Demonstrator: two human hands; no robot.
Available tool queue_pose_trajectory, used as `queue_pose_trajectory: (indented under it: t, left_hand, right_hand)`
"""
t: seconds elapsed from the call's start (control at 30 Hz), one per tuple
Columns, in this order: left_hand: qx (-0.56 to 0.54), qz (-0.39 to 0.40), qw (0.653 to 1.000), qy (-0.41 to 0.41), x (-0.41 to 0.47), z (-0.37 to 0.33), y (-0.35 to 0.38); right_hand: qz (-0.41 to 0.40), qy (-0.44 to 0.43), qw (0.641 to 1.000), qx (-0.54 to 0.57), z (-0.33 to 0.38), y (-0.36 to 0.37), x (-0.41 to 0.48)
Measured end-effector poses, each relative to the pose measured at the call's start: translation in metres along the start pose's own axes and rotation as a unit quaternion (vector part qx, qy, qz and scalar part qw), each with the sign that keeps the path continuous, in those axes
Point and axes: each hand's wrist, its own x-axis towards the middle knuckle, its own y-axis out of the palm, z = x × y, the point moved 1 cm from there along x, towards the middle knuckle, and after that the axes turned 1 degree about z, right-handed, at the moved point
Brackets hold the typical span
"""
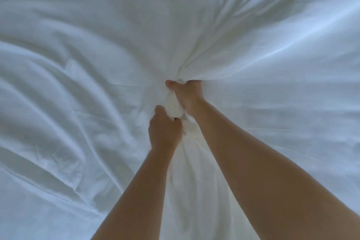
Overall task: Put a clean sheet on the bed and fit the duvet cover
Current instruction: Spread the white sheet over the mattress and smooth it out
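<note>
Filling the frame, creased white fabric (78,84) is gripped at centre by the left hand (164,131) and, just above, the right hand (188,97), its fingers hidden by folds.

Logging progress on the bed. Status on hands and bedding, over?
Left hand and right hand both gripping one bunch of white fabric. Rest of it spread out, wrinkled. No obstruction seen.

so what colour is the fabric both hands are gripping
Plain white fabric, no pattern, seen from the head view.
</note>
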Motion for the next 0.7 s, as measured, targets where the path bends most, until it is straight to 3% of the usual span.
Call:
queue_pose_trajectory:
  t: [0.07, 0.13, 0.2, 0.27, 0.33, 0.4, 0.5, 0.63, 0.7]
  left_hand:
    - [0.063, -0.077, 0.995, 0.031, 0.014, 0.022, -0.033]
    - [0.114, -0.071, 0.99, 0.049, 0.019, 0.043, -0.057]
    - [0.105, 0.045, 0.992, 0.061, 0.014, 0.053, -0.062]
    - [0.006, 0.142, 0.989, 0.034, 0.006, 0.056, -0.062]
    - [-0.102, 0.133, 0.986, -0.001, 0.002, 0.063, -0.069]
    - [-0.076, 0.071, 0.995, 0.001, 0.001, 0.083, -0.079]
    - [0.128, 0.001, 0.987, -0.094, 0.004, 0.124, -0.094]
    - [0.095, 0.004, 0.96, -0.264, 0.014, 0.169, -0.113]
    - [0.095, 0.041, 0.961, -0.258, 0.023, 0.19, -0.116]
  right_hand:
    - [0.091, 0.05, 0.994, 0.032, 0.0, 0.04, -0.007]
    - [0.141, 0.069, 0.987, 0.042, -0.008, 0.058, -0.022]
    - [0.117, 0.045, 0.99, 0.069, -0.025, 0.049, -0.04]
    - [0.05, 0.037, 0.997, 0.049, -0.047, 0.018, -0.071]
    - [-0.026, 0.033, 0.996, -0.081, -0.066, -0.01, -0.101]
    - [-0.064, 0.051, 0.982, -0.171, -0.082, -0.018, -0.125]
    - [-0.014, 0.088, 0.976, -0.197, -0.087, 0.009, -0.145]
    - [0.029, 0.109, 0.973, -0.201, -0.088, 0.071, -0.151]
    - [0.033, 0.114, 0.971, -0.206, -0.091, 0.102, -0.149]
